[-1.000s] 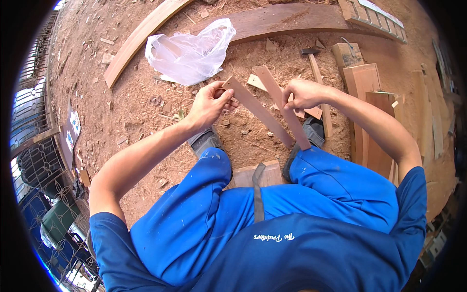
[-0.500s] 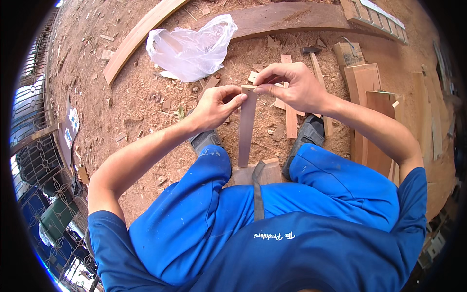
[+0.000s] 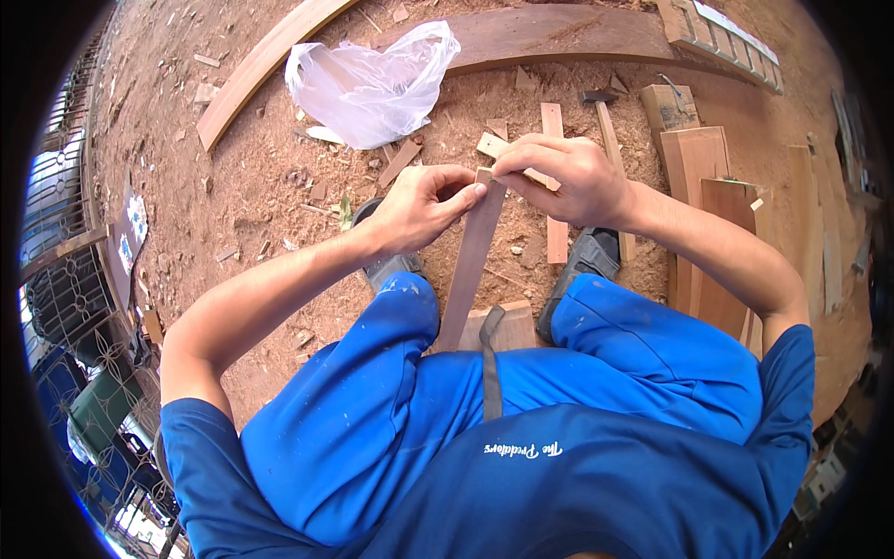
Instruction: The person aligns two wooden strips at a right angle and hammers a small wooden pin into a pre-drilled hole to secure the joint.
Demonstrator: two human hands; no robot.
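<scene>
Because both hands work at its upper end only, the wooden strip (image 3: 471,261), which slants from the centre of the frame down to just beside the left trouser leg (image 3: 363,382), could go wrong first along its long free length: a small twist of the fingers might swing the lower end into the cloth or against the short board (image 3: 517,331) at lower centre. The right hand (image 3: 577,182), its grip pinching the very tip, could slip off, since so little wood lies under it; the left hand (image 3: 424,210), its grip closed on the strip just below, would then bear it alone. A rough edge could also put a splinter in a fingertip.

The ground (image 3: 168,140) is bare brown earth, strewn with sawdust (image 3: 470,102). A metal lattice (image 3: 70,177) stands along the left rim. A long dark board (image 3: 559,33) crosses the top, a pale plank (image 3: 270,74) slants at upper left, and stacked boards (image 3: 698,154) stand at right. A crumpled white plastic bag (image 3: 372,84) lies at upper centre, a hammer (image 3: 610,140) right of centre, near a second strip (image 3: 557,244) partly hidden by the right hand. Small scraps (image 3: 400,163) lie below the bag.
</scene>
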